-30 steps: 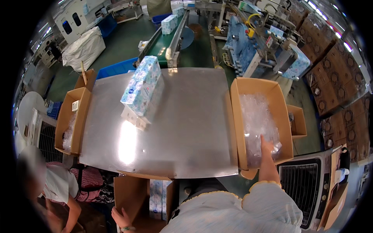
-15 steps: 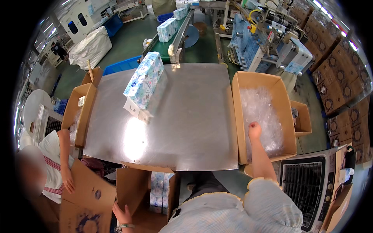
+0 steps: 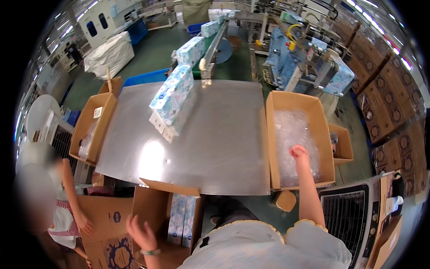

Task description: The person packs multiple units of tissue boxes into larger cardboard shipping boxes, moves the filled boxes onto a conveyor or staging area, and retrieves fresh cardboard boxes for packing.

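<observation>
My right hand (image 3: 299,153) is over a tall cardboard box (image 3: 300,97) on the right, its fingers curled together. Clear plastic pieces (image 3: 293,127) fill that box; whether the fingers hold one is hidden. My left hand (image 3: 142,233), fingers apart, is at the left side of an open carton (image 3: 152,202) and holds nothing. Inside the carton, two blue-and-white patterned packs (image 3: 178,217) stand side by side. Another patterned pack (image 3: 172,96) lies at the far left of the metal table (image 3: 215,148), with small white flaps at its near end.
More packs (image 3: 191,51) line a conveyor (image 3: 210,54) beyond the table. At the left stands a cardboard box (image 3: 105,112) with clear plastic in it. A co-worker's hand (image 3: 84,224) is beside a printed carton flap (image 3: 103,206). A machine (image 3: 320,62) and stacked cartons (image 3: 389,101) stand far right.
My left hand has let go of the carton's edge and spread its fingers. A pack on the conveyor has come closer to the table. The co-worker has leaned lower; my view has shifted slightly.
</observation>
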A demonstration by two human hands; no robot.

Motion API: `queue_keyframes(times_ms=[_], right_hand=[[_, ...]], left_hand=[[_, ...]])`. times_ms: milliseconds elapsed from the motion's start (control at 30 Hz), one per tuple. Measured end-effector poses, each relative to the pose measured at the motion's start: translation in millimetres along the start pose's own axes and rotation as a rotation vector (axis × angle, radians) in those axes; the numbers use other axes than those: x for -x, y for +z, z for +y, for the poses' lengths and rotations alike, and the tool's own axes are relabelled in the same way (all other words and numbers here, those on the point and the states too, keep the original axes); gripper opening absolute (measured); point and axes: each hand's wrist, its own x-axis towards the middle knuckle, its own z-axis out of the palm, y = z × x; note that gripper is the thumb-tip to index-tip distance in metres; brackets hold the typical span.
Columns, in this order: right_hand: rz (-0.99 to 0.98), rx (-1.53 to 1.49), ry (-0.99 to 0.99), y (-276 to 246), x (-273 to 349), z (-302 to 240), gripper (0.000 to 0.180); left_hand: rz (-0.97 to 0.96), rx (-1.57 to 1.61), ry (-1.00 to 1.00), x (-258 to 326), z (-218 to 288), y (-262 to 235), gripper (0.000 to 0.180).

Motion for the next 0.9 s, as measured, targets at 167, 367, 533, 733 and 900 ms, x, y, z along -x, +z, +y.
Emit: queue_keyframes(times_ms=[167,367,533,733,900], right_hand=[[-0.747,-0.086,0.248,164,101,-77,0.008],[-1.189,-0.037,0.481,262,178,-56,0.013],[-1.217,0.285,0.372,286,186,-45,0.008],[-1.441,0.567,-0.6,333,214,-72,0.005],[-1.72,0.51,-0.599,360,230,-66,0.007]], left_hand=[[-0.036,0.384,0.531,-39,141,4,0.052],[-0.072,0.407,0.853,-55,179,-2,0.039],[-0.118,0.453,0.534,-27,117,-9,0.026],[-0.213,0.737,-0.005,11,84,-11,0.051],[-0.352,0.648,-0.023,5,65,-17,0.046]])
